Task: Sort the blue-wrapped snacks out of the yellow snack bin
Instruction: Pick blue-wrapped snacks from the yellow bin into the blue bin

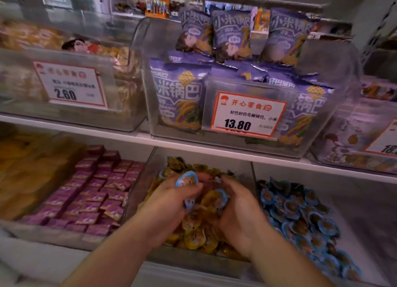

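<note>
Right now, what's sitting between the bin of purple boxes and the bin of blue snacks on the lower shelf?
The yellow snack bin, shown in the head view. Both hands are in it; the left hand grips blue-wrapped snacks.

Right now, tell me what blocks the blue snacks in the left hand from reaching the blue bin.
The right hand and the clear divider lie between the left hand, gripping blue-wrapped snacks, and the blue bin.

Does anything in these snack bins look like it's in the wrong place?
Yes. Blue-wrapped snacks sit among yellow ones in the middle bin; their kind fills the bin to the right. The left hand holds some.
</note>
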A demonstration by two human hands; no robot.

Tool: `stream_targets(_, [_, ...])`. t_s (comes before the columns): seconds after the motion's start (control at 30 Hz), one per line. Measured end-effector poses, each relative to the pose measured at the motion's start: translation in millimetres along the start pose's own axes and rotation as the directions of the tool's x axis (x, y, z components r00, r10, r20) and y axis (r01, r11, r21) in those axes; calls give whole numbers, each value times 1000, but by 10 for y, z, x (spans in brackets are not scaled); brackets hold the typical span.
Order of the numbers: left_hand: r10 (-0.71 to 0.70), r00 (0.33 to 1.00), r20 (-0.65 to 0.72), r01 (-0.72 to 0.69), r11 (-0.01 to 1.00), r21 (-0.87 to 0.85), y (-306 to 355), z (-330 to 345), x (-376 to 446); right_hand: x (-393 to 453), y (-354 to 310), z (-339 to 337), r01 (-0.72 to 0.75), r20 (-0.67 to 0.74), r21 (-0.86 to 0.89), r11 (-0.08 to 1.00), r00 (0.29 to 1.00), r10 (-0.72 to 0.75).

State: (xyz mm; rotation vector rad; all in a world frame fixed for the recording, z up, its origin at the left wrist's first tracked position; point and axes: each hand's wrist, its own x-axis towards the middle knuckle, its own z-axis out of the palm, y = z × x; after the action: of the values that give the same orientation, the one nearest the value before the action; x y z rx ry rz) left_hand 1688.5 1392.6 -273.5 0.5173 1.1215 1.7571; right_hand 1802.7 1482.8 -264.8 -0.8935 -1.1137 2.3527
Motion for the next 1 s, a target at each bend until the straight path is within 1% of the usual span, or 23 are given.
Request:
stream_targets(0.03, [3,1000,-14,-3,999,53,-12,-38,19,34,-6,-5,11,-5,-29,1000,1000,-11])
stream_targets(0.1, [30,998,-48,-19,977,212,-14,-107,53,85,-31,-9,39,-19,-106,994,999,-41])
stream_targets(0.17, [69,997,-39,-50,928,368,9,-169,60,124,-44,-11,83,-8,-193,978,996,-86])
stream_targets(0.23, [116,993,-14,-94,869,486,40,-238,57,154,-28,3,132,-21,-295,946,989,-145])
stream_targets(0.33, [155,987,30,-142,790,596,73,-270,41,193,44,48,193,-65,-424,885,968,-242])
stream_targets(0.4, [182,982,57,-175,740,649,80,-253,31,215,56,62,272,-99,-441,855,933,-347])
stream_targets(0.43, [200,977,77,-196,691,696,81,-253,25,229,34,48,322,-125,-469,822,897,-423])
stream_targets(0.47, [215,971,108,-221,617,756,86,-265,15,240,-3,24,363,-143,-520,773,856,-497])
stream_targets(0.5, [237,960,147,-251,507,824,93,-292,0,241,-46,1,382,-152,-568,729,822,-549])
stream_targets(0.53, [273,942,195,-289,366,885,108,-332,-19,235,-91,-27,383,-158,-591,710,808,-568])
stream_targets(0.57, [315,916,249,-323,209,923,124,-373,-44,218,-128,-53,368,-164,-582,725,820,-548])
stream_targets(0.6, [345,889,300,-345,74,936,140,-411,-72,192,-155,-74,341,-167,-550,762,849,-501])
stream_targets(0.63, [349,874,338,-354,-19,935,152,-434,-101,155,-168,-91,308,-162,-519,798,881,-445])
stream_targets(0.67, [336,872,356,-352,-75,933,161,-443,-132,118,-170,-102,276,-148,-493,825,908,-393])
stream_targets(0.73, [299,884,360,-333,-138,933,157,-421,-191,57,-158,-99,230,-117,-456,860,942,-314])
stream_targets(0.77, [277,895,349,-314,-163,935,148,-398,-218,37,-159,-98,217,-104,-460,861,950,-295])
stream_targets(0.8, [256,907,334,-292,-190,937,128,-385,-230,22,-162,-97,213,-91,-489,846,952,-292])
stream_targets(0.9, [183,946,267,-197,-329,923,62,-354,-229,-34,-170,-90,221,-51,-590,777,950,-309])
stream_targets(0.93, [176,950,258,-184,-353,917,44,-352,-215,-55,-170,-90,222,-45,-593,774,951,-307])
stream_targets(1.0, [196,941,276,-201,-331,922,13,-345,-182,-89,-170,-102,216,-46,-578,787,954,-296])
